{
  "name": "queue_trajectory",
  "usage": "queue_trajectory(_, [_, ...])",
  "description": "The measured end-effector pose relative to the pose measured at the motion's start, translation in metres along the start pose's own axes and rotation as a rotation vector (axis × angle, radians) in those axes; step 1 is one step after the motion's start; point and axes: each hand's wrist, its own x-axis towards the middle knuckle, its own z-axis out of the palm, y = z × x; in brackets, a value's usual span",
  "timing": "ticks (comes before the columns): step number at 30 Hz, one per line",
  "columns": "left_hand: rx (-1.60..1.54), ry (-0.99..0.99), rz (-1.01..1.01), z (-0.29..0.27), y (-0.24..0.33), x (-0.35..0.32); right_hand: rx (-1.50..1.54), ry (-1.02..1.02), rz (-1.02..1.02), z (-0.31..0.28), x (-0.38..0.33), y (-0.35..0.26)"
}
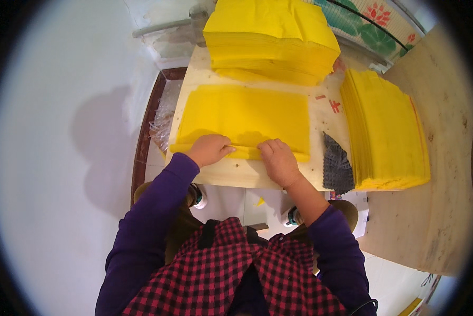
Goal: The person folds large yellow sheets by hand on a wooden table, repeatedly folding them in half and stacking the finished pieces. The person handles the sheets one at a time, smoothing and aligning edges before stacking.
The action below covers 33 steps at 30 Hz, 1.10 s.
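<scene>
A thin yellow sheet (247,113) lies flat on a pale wooden table (236,174), and its near edge is turned up into a narrow fold. My left hand (210,149) is closed on that fold left of its middle, thumb and fingers pinched together. Some way to the right, my right hand (279,162) grips the same fold with bent fingers. Whether the sheet is paper or cloth I cannot tell.
A tall stack of yellow sheets (273,47) stands at the table's back. Another stack (389,131) is on the right, beside a dark grey textured cloth (337,166). Small red scraps (334,106) lie nearby. A white wall (62,158) rises on the left.
</scene>
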Motion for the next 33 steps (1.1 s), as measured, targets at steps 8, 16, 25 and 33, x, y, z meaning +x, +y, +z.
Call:
queue_trajectory(8, [0.089,0.243,0.165,-0.007,0.019,-0.004,0.058,-0.100,0.028,0.003,0.004,0.007])
queue_trajectory(16, [0.072,0.019,-0.033,-0.007,0.001,0.018,0.011,0.049,0.002,0.004,0.024,0.008])
queue_trajectory(25, [0.120,0.271,0.202,-0.011,0.012,0.029,0.110,-0.092,0.162,0.013,0.041,0.022])
queue_trajectory(33, [-0.033,0.045,0.051,-0.020,0.001,0.051,0.017,0.015,0.125,0.012,0.047,0.016])
